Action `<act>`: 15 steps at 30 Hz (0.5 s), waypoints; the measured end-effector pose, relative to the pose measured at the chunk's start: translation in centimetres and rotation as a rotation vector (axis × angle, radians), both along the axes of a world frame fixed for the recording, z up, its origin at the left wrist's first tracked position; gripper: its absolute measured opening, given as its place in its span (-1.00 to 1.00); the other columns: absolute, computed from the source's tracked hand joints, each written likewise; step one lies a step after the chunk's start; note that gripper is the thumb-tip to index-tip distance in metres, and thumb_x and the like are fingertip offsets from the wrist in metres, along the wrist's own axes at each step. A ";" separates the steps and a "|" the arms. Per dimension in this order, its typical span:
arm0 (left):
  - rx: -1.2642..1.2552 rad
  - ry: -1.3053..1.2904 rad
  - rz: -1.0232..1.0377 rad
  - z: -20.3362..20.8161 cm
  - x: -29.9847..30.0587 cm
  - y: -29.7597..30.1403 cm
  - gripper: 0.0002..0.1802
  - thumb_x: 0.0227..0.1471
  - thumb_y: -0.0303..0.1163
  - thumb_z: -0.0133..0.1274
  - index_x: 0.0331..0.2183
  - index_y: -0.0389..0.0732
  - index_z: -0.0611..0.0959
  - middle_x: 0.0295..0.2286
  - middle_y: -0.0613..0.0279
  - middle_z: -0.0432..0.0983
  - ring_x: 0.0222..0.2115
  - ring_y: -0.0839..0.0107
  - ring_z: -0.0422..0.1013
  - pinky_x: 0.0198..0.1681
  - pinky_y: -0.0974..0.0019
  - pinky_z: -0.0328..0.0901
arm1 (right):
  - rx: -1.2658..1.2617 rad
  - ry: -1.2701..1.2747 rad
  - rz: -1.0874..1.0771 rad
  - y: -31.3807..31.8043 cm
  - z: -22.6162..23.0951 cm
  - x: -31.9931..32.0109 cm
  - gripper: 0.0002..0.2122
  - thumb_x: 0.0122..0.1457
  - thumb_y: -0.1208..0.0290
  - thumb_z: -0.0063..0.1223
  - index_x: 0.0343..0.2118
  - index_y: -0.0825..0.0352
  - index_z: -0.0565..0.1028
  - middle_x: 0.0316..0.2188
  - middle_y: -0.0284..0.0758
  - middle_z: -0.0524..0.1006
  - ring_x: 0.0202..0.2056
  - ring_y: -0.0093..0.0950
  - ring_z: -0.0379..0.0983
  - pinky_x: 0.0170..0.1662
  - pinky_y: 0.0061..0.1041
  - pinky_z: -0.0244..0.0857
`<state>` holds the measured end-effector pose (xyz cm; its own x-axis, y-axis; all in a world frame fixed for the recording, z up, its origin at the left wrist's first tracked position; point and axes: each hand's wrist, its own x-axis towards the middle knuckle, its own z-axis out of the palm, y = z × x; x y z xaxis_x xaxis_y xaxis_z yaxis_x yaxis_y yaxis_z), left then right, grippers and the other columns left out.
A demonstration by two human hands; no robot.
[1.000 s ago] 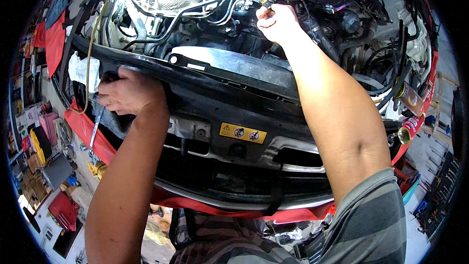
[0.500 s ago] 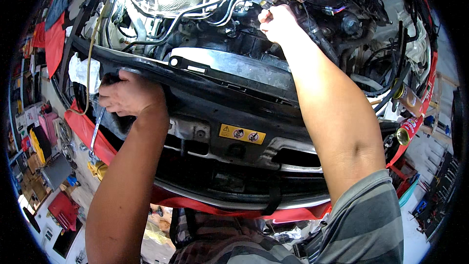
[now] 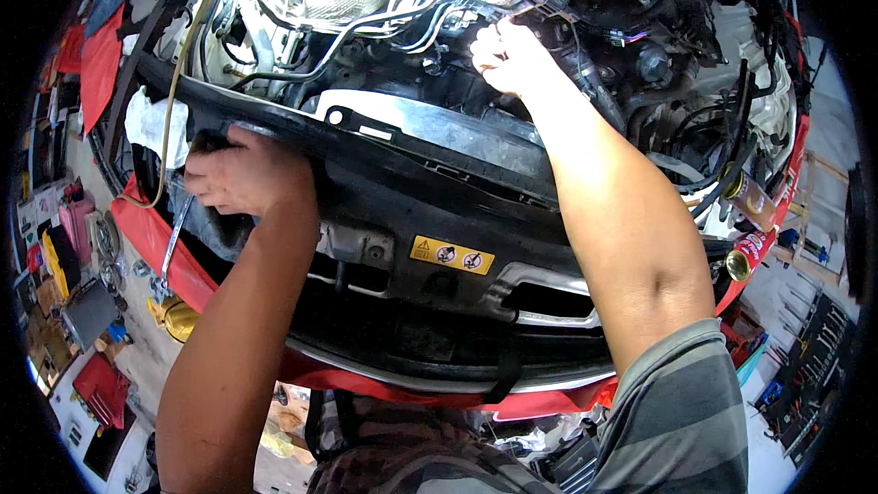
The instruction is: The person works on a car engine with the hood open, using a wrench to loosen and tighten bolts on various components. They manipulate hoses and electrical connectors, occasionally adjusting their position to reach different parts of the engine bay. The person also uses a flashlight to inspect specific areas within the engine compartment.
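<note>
My right hand (image 3: pixel 508 59) reaches into the open engine bay, fingers curled, beside the hoses and wiring behind the radiator. Whatever its fingers hold, if anything, is too small or hidden to make out. My left hand (image 3: pixel 245 174) is at the left end of the black front panel (image 3: pixel 384 174), its fingers curled closed around or against something dark. A dark, fuzzy bundle (image 3: pixel 229 230) shows just below that hand. Close by, a long silver wrench-like tool (image 3: pixel 176 236) lies against the red cover (image 3: pixel 151 224), its upper end near my fingers.
A tan hose (image 3: pixel 172 119) loops down left of my left hand. Two cans, one a red can (image 3: pixel 748 254), rest along the right edge of the bay. Metal lines (image 3: pixel 366 29) cross the engine. Tools hang on a dark board (image 3: pixel 819 361) at right.
My right hand has drawn back slightly toward me and to the left, away from the black bracket. My left hand stays in nearly the same place. The view has shifted a little.
</note>
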<state>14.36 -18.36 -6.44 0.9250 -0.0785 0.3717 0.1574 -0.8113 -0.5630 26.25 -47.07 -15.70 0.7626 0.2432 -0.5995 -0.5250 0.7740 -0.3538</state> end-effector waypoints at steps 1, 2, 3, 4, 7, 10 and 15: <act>-0.168 0.037 -0.095 2.5 -0.2 -0.9 -0.60 -0.01 -0.30 -0.10 -0.13 -0.30 0.41 -0.18 0.05 0.37 -0.15 0.20 0.31 -0.04 0.17 0.16 | 0.000 -0.001 -0.003 0.2 0.4 0.0 -0.82 0.18 0.40 -0.38 -0.57 0.21 0.14 -0.77 -0.46 0.07 -0.77 -0.63 -0.03 -0.75 -0.65 -0.21; -0.243 0.062 -0.139 3.1 -0.5 -1.6 -0.60 -0.01 -0.30 -0.10 -0.13 -0.30 0.40 -0.19 0.05 0.36 -0.15 0.20 0.31 -0.04 0.17 0.16 | 0.020 0.022 0.025 -0.1 0.4 0.1 -0.81 0.18 0.39 -0.38 -0.58 0.21 0.14 -0.78 -0.47 0.06 -0.78 -0.63 -0.04 -0.75 -0.65 -0.20; -0.271 0.068 -0.143 3.3 -0.6 -1.8 -0.60 -0.01 -0.30 -0.10 -0.13 -0.31 0.40 -0.19 0.04 0.36 -0.15 0.19 0.30 -0.05 0.17 0.16 | 0.044 0.046 0.053 0.0 0.7 0.2 -0.80 0.19 0.38 -0.38 -0.59 0.20 0.14 -0.78 -0.47 0.06 -0.78 -0.62 -0.04 -0.75 -0.64 -0.20; -0.282 0.070 -0.129 3.2 -0.6 -1.9 -0.60 -0.01 -0.29 -0.10 -0.13 -0.31 0.39 -0.19 0.04 0.35 -0.16 0.19 0.30 -0.06 0.16 0.17 | 0.073 0.038 0.037 -0.1 1.0 0.1 -0.79 0.19 0.37 -0.37 -0.60 0.21 0.15 -0.79 -0.48 0.06 -0.78 -0.62 -0.04 -0.75 -0.64 -0.19; -0.314 0.067 -0.097 3.0 -0.5 -1.5 -0.59 -0.01 -0.29 -0.09 -0.14 -0.32 0.38 -0.20 0.02 0.33 -0.16 0.17 0.29 -0.08 0.16 0.17 | 0.070 0.064 0.008 0.4 1.3 0.0 -0.79 0.19 0.37 -0.37 -0.59 0.22 0.17 -0.79 -0.48 0.06 -0.78 -0.62 -0.04 -0.74 -0.64 -0.20; -0.336 0.059 -0.074 3.1 -0.3 -1.3 -0.59 -0.02 -0.28 -0.09 -0.14 -0.33 0.36 -0.20 0.00 0.32 -0.17 0.16 0.28 -0.09 0.15 0.18 | 0.124 0.036 0.023 0.2 0.7 0.0 -0.78 0.21 0.33 -0.38 -0.57 0.24 0.19 -0.78 -0.49 0.06 -0.77 -0.62 -0.04 -0.75 -0.64 -0.19; -0.369 0.032 -0.044 2.7 0.0 -1.4 -0.58 -0.02 -0.27 -0.09 -0.16 -0.35 0.34 -0.21 -0.02 0.29 -0.18 0.13 0.27 -0.12 0.14 0.19 | 0.139 0.063 0.010 -0.1 0.7 -0.3 -0.69 0.25 0.19 -0.47 -0.46 0.31 0.24 -0.71 -0.50 0.10 -0.77 -0.69 -0.03 -0.75 -0.72 -0.13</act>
